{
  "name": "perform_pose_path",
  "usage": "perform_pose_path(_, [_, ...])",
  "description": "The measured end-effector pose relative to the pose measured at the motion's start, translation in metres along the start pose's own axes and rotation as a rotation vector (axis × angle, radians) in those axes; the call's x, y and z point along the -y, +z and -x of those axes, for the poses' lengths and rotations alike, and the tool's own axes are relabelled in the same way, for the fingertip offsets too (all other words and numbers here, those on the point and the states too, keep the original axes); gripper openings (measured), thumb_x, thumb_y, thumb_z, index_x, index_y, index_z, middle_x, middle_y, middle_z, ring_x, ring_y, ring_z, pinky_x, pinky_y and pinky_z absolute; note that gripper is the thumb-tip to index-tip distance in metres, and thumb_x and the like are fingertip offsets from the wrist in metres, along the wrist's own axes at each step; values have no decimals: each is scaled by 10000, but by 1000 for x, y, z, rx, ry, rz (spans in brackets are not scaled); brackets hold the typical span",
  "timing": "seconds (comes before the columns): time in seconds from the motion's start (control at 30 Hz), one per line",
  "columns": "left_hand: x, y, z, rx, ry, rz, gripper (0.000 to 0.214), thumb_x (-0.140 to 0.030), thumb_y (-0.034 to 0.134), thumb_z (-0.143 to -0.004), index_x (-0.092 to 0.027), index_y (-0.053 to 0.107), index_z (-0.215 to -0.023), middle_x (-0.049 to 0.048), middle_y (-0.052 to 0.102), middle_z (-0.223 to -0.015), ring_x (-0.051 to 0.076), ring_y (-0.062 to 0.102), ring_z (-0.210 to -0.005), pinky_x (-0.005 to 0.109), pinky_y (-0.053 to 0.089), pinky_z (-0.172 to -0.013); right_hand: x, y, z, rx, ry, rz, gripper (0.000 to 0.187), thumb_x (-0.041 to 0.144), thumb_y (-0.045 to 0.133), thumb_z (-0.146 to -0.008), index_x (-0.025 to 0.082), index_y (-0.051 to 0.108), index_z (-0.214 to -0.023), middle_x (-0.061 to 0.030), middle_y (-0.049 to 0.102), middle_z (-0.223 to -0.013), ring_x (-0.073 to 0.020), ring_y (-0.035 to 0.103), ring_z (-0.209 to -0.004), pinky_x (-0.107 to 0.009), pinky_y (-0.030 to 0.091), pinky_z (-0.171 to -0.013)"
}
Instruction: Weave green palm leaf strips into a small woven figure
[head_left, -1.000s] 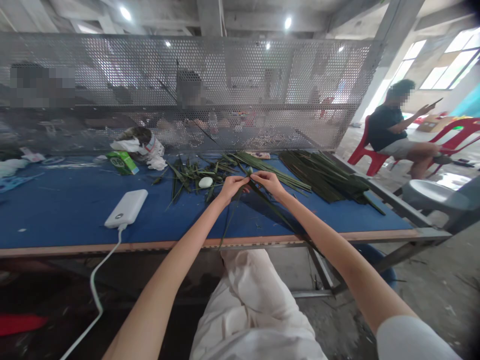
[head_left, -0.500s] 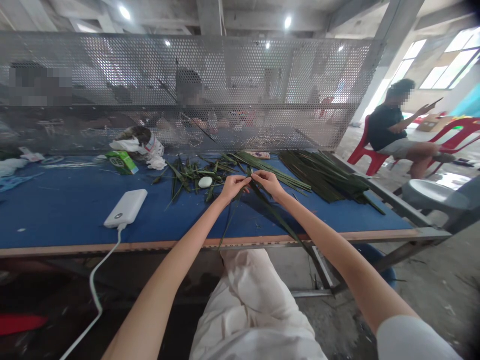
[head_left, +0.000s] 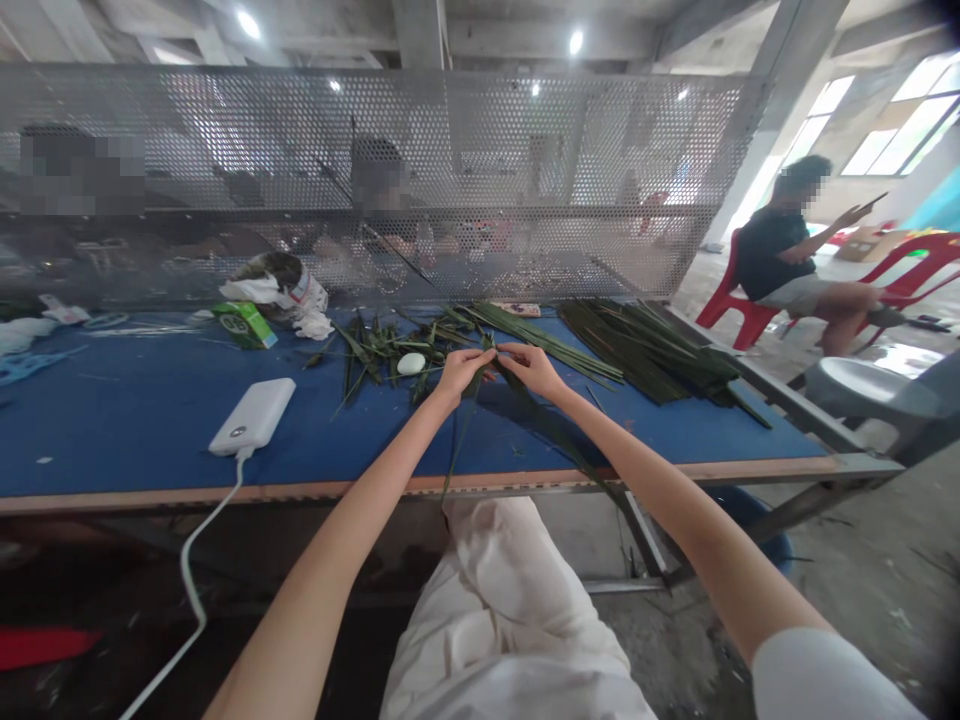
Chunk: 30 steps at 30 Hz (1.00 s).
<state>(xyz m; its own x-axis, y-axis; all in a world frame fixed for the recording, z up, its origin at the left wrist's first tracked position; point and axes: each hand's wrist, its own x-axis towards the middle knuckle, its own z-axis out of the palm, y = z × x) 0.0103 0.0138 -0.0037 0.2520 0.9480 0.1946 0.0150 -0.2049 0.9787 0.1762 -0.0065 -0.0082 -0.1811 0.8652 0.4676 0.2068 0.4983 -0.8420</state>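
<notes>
Both my hands meet above the blue tabletop [head_left: 165, 430], pinching green leaf strips [head_left: 547, 425] whose long ends trail down past the table's front edge. My left hand [head_left: 463, 375] has thumb and fingers closed on the strips. Close beside it, my right hand [head_left: 531, 368] grips them from the other side. How the strips cross between the fingertips is too small to make out. A white egg-shaped object [head_left: 411, 364] lies just left of my left hand, by a heap of folded leaf pieces [head_left: 367, 350].
Long leaf strips [head_left: 652, 350] lie in a bundle at the right. A white power bank [head_left: 253, 415] with a cable, a green box [head_left: 244, 326] and a crumpled bag [head_left: 296, 290] are on the left. Behind stands a perforated metal screen [head_left: 480, 180]. A person [head_left: 787, 240] sits at far right.
My two hands have shifted slightly left together, still pinching the leaf strips. The trailing ends have swung a little with them.
</notes>
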Motion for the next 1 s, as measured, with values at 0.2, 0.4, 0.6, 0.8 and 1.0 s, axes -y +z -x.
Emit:
perform_pose_path(0.2, [3, -2, -2, -109, -38, 99, 348, -463, 786, -646, -128, 695, -655, 26, 622, -544, 151, 583, -526, 267, 459, -564, 1, -3, 0, 128, -2, 72, 478, 418, 588, -829, 41, 634, -1120, 31, 470, -557, -94, 402, -504, -229, 294, -482])
perform_pose_path(0.4, [8, -6, -5, -211, -57, 150, 307, -424, 782, -662, -134, 686, -629, 25, 614, -523, 140, 555, -488, 263, 444, -531, 9, -7, 2, 212, 9, 15, 475, 403, 631, -830, 105, 554, -1192, 97, 332, -488, -73, 264, -438, -218, 191, -437])
perform_pose_path(0.6, [10, -7, -8, -234, -75, 197, 287, -401, 791, -655, -131, 693, -636, 36, 629, -536, 144, 559, -494, 265, 444, -524, 16, -11, 2, 263, 55, -45, 568, 383, 681, -791, 101, 504, -1251, 105, 355, -491, -68, 254, -444, -217, 168, -446])
perform_pose_path(0.8, [11, -7, -12, -259, -83, 234, 289, -391, 802, -646, -124, 692, -638, 42, 633, -542, 146, 569, -506, 270, 460, -550, 18, -10, 1, 283, 76, -104, 585, 345, 677, -786, 108, 487, -1286, 111, 367, -489, -61, 257, -436, -206, 168, -437])
perform_pose_path(1.0, [13, -4, -10, -282, -44, 207, 282, -395, 779, -675, -135, 680, -628, 22, 613, -516, 143, 556, -483, 267, 449, -529, 23, -10, 3, 300, 96, -136, 562, 334, 691, -781, 88, 511, -1254, 125, 342, -466, -48, 235, -415, -195, 159, -409])
